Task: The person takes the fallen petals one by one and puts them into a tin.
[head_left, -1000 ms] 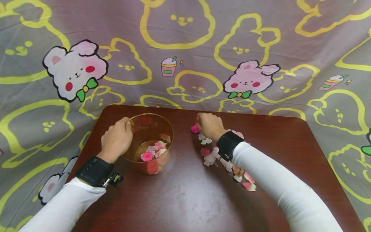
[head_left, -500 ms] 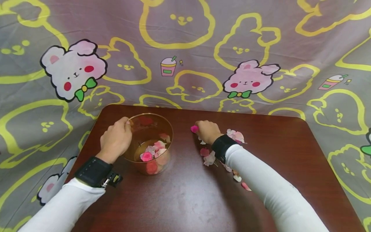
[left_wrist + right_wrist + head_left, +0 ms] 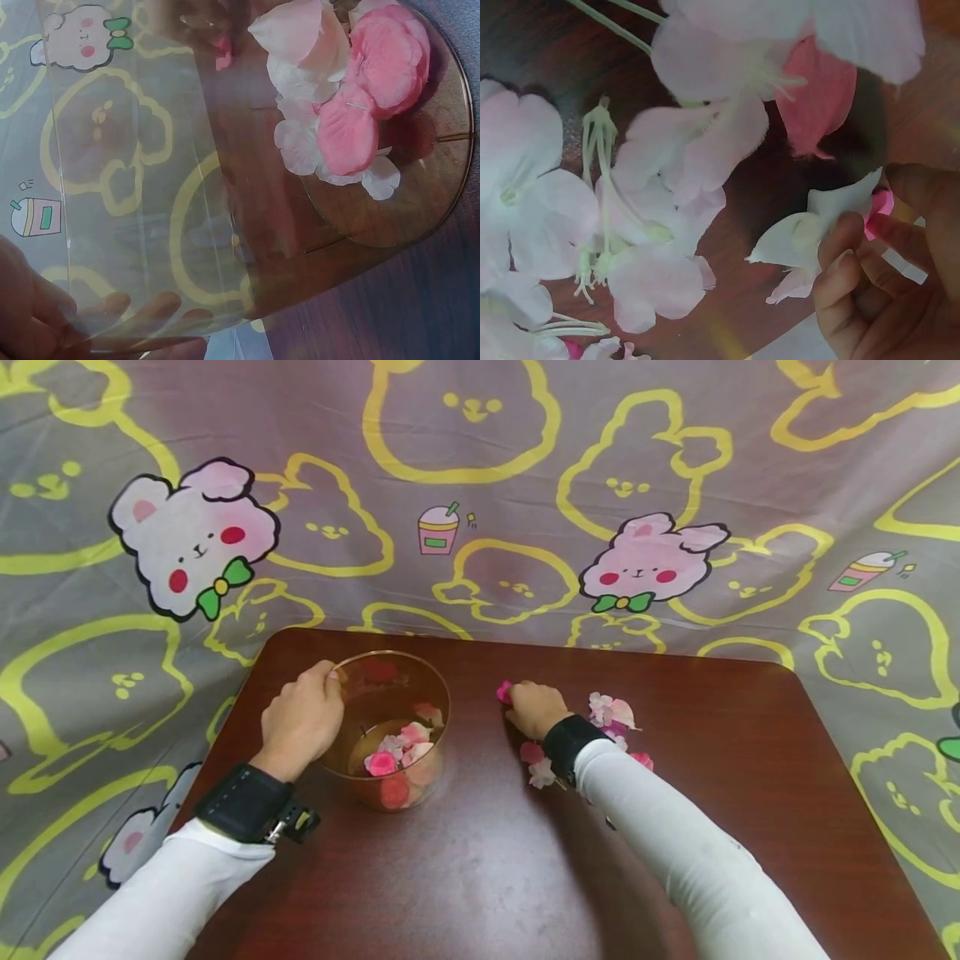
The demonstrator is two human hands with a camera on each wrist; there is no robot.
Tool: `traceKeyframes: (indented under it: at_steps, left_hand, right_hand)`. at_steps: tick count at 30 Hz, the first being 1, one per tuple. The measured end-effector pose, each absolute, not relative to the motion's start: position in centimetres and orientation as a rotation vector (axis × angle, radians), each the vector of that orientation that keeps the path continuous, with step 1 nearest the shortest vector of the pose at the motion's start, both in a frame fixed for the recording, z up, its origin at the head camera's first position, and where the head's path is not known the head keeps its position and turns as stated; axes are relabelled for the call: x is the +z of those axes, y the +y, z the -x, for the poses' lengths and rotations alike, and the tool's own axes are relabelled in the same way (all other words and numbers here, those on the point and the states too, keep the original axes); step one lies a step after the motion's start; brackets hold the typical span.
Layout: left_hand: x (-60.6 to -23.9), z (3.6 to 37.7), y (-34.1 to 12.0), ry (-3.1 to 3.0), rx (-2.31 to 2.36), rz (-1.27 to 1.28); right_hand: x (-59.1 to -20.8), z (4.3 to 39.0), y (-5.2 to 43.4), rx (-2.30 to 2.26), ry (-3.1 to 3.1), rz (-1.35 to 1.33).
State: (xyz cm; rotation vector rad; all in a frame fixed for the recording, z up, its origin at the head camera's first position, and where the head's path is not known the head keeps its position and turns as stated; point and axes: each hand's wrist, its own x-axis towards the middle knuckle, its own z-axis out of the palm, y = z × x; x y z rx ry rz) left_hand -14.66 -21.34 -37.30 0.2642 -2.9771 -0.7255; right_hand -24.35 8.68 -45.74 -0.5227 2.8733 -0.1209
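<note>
My left hand [image 3: 302, 718] grips the upper left wall of a see-through amber tub [image 3: 390, 702]. In the left wrist view its fingers show through the wall, and pink petals [image 3: 390, 56] and white petals [image 3: 300, 146] lie in the bottom. My right hand [image 3: 538, 708] is low over the table among loose artificial flowers. In the right wrist view its curled thumb and fingers pinch a white artificial flower [image 3: 799, 232]. Just past the fingertips is a magenta petal [image 3: 503, 692], partly covered by the hand.
More loose flowers lie about the right hand: pale pink blossoms [image 3: 690, 142] with thin stems, a rose-red petal [image 3: 531, 752] and a cluster [image 3: 611, 714] to the right. They lie on a dark red-brown table [image 3: 465, 877]. A patterned cloth [image 3: 510, 510] hangs behind its far edge.
My right hand has come down and a little nearer, and now covers the white flower beside the magenta petal. The left hand and the tub stay in place.
</note>
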Motion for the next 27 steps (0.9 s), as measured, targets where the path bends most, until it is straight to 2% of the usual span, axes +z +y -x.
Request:
traceKeyframes:
  at_steps: [8, 27]
  left_hand:
    - [-37.3, 14.6, -21.4, -2.979, -0.725, -0.267]
    - [-37.0, 14.7, -21.3, -2.983, -0.729, -0.271]
  right_hand:
    - [-46.8, 23.8, 8.6, -0.108, 2.976, 0.721]
    - [-47.1, 22.6, 8.6, -0.064, 2.993, 0.807]
